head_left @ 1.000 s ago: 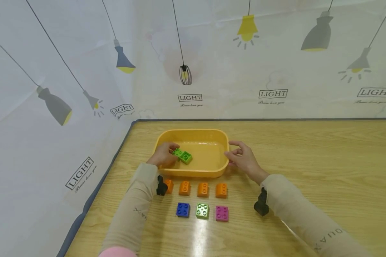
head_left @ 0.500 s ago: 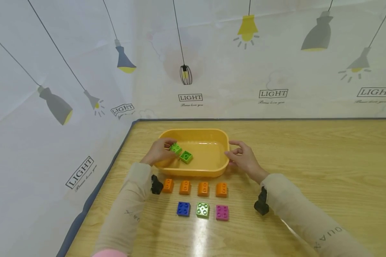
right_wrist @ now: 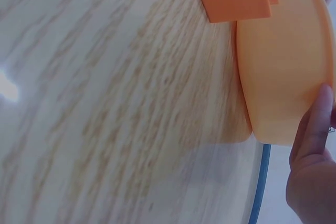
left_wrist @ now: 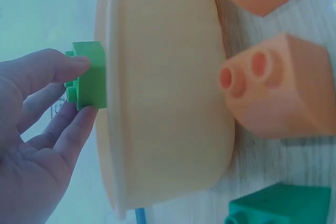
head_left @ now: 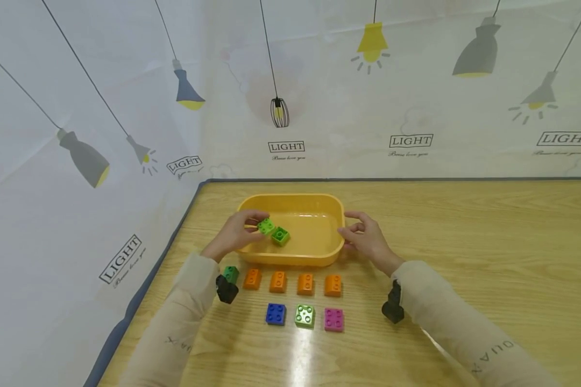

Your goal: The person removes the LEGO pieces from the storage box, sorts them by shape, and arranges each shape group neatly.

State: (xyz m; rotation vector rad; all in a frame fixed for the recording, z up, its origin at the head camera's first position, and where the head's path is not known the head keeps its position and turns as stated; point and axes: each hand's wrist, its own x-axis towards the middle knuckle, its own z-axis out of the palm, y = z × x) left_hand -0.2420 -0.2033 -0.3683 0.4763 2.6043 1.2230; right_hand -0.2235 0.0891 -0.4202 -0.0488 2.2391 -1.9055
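In the head view my left hand [head_left: 237, 233] is above the left end of a yellow plastic tray [head_left: 314, 262]. Thumb and fingertips pinch a light green building block [left_wrist: 92, 74], which the left wrist view shows side-on at the rim. A second green block [head_left: 280, 236] lies inside the tray, its hollow underside up. My right hand [head_left: 369, 243] holds the tray's right end by the rim. The right wrist view shows a digit of the right hand [right_wrist: 313, 161] against the outer wall; the other fingers are mostly hidden.
In front of the tray stands a row of orange blocks [head_left: 305, 284], with a dark green block [head_left: 231, 274] at its left end, partly behind the left wrist camera. Nearer are a blue block [head_left: 276, 314], a light green studded block [head_left: 305, 316] and a pink block [head_left: 334, 320].
My left hand has lifted the pinched green block from beside the other one. The left forearm has swung left, uncovering the dark green block. My right hand has stayed at the tray.
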